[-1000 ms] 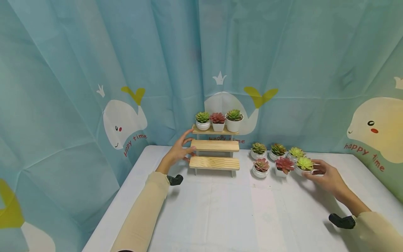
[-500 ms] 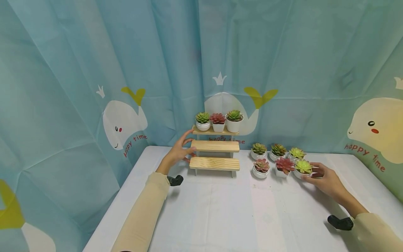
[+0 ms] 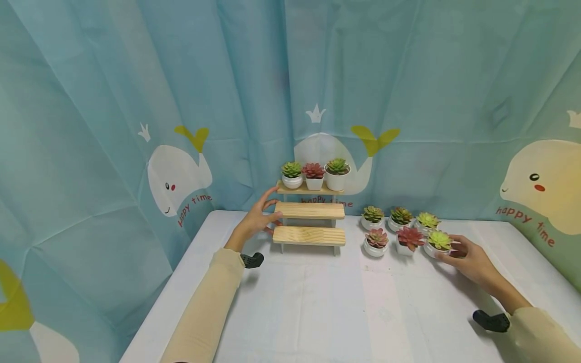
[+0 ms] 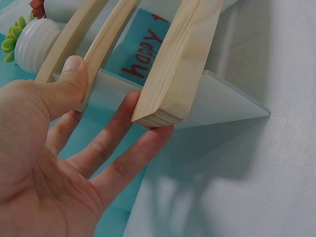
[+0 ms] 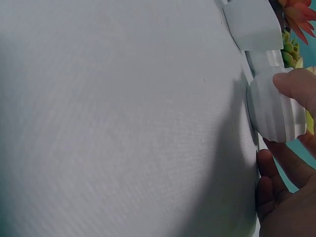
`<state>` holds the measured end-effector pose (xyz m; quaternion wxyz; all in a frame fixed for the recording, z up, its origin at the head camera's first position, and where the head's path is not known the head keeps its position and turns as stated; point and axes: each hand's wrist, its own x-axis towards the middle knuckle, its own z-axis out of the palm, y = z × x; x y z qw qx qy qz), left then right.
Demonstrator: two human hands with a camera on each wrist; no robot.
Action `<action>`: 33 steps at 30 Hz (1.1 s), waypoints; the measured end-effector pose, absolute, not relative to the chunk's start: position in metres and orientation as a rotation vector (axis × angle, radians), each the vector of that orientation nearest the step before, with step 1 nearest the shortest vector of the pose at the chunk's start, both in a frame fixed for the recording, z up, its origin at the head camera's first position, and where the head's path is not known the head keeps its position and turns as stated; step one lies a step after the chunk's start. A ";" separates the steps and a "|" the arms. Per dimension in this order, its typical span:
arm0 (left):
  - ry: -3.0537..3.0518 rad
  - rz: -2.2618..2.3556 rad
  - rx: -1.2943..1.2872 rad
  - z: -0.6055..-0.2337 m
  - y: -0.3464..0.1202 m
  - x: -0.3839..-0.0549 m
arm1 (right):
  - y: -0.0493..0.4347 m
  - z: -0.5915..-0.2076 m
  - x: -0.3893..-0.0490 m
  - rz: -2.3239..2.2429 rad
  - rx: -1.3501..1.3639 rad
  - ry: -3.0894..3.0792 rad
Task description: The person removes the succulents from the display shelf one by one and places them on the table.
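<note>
My left hand (image 3: 259, 220) is at the left side of a three-tier wooden plant stand (image 3: 309, 235). In the left wrist view its thumb (image 4: 74, 74) rests on the end of the middle board, while the spread, nearly straight fingers touch the board ends. On the top tier stand a green succulent (image 3: 292, 174), a red succulent (image 3: 314, 176) and a larger green one (image 3: 337, 173). My right hand (image 3: 473, 259) holds the white pot of a yellow-green succulent (image 3: 439, 244), thumb at the front and fingers behind, beside a red succulent in a square pot (image 3: 409, 241).
More potted succulents stand close by: a pink one (image 3: 376, 242), a dark green one (image 3: 373, 218), another dark green one (image 3: 401, 219) and a light green one (image 3: 426, 222). A blue curtain (image 3: 254, 75) with whale prints hangs behind the white table (image 3: 327, 302).
The yellow-green succulent and my right hand have shifted slightly, the pot moving a little down and toward the red succulent. My left hand stays on the stand.
</note>
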<state>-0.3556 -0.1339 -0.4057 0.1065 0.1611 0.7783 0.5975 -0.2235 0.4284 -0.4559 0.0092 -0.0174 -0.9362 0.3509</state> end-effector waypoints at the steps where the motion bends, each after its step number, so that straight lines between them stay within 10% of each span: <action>1: 2.288 1.763 0.475 -0.406 -0.134 -0.356 | 0.429 -0.456 -0.223 1.098 -0.054 -2.927; 33: 2.284 1.768 0.490 -0.405 -0.134 -0.353 | 0.437 -0.441 -0.227 1.130 0.079 -2.990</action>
